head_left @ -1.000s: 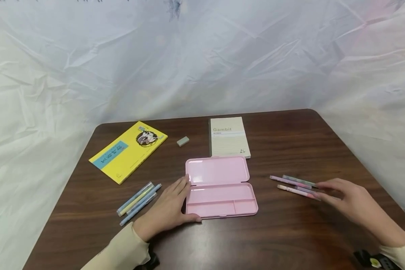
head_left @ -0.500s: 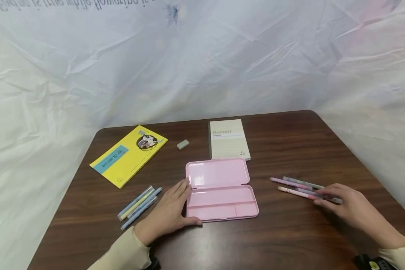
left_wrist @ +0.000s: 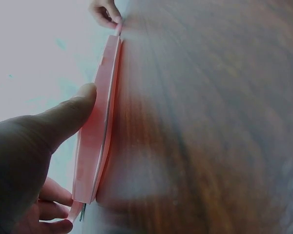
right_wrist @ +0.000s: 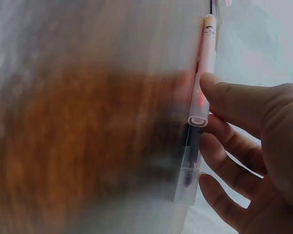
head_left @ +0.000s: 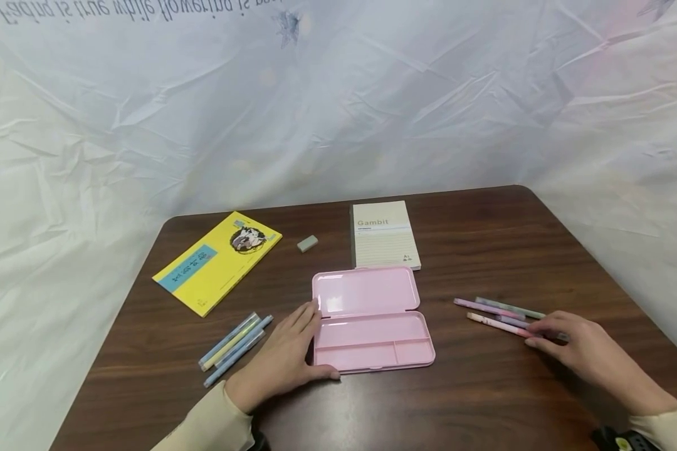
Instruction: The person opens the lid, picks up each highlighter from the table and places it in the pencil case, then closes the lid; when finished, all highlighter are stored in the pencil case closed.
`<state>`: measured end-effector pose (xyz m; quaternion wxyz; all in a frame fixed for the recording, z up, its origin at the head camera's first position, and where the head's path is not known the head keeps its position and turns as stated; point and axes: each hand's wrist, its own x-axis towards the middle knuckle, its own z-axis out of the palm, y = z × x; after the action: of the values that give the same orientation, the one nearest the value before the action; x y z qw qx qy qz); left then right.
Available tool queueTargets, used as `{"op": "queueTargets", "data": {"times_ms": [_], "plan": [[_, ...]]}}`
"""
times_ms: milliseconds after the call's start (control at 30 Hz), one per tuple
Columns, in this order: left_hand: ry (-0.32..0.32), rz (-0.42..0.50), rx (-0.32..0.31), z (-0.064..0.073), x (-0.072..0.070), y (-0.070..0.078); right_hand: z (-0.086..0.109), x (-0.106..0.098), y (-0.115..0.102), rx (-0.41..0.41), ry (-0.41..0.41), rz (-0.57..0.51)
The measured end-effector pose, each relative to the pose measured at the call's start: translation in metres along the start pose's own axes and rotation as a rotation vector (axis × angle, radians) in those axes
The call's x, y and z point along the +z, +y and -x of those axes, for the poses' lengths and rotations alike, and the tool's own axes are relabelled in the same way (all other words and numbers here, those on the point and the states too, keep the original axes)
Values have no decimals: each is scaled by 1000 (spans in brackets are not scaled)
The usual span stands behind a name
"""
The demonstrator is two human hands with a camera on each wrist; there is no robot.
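Observation:
A pink pencil case (head_left: 367,294) lies open on the table, lid folded back, its compartments bare. My left hand (head_left: 282,351) rests along its left side, fingers at the hinge side and thumb at the front corner; the left wrist view shows the thumb against the case's front wall (left_wrist: 95,131). At the right, my right hand (head_left: 578,347) pinches the near end of a white-and-pink pen (head_left: 493,324) between thumb and forefinger. Beside it lie a purple-pink pen (head_left: 479,306), a green-grey pen (head_left: 508,306) and a clear-capped pen (right_wrist: 188,170), partly hidden by the fingers.
Several blue and yellow pens (head_left: 234,347) lie left of the left hand. Behind are a yellow booklet (head_left: 220,263), a grey eraser (head_left: 307,243) and a cream notepad (head_left: 386,238) touching or close behind the lid. A white cloth (head_left: 338,125) hangs past the table's far edge.
My right forefinger has come down toward the thumb, closing on the end of the white-and-pink pen. The left hand stays on the case; the whole view has shifted slightly.

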<state>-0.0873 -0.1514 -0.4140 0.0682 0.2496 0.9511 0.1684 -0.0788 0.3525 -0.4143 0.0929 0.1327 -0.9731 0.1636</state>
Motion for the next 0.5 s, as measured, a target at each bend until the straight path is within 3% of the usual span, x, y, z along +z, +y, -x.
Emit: {"op": "queueTargets", "data": {"times_ms": [500], "plan": [[3,4,-1,1,0,0,0,6,0,-27,36,15]]}}
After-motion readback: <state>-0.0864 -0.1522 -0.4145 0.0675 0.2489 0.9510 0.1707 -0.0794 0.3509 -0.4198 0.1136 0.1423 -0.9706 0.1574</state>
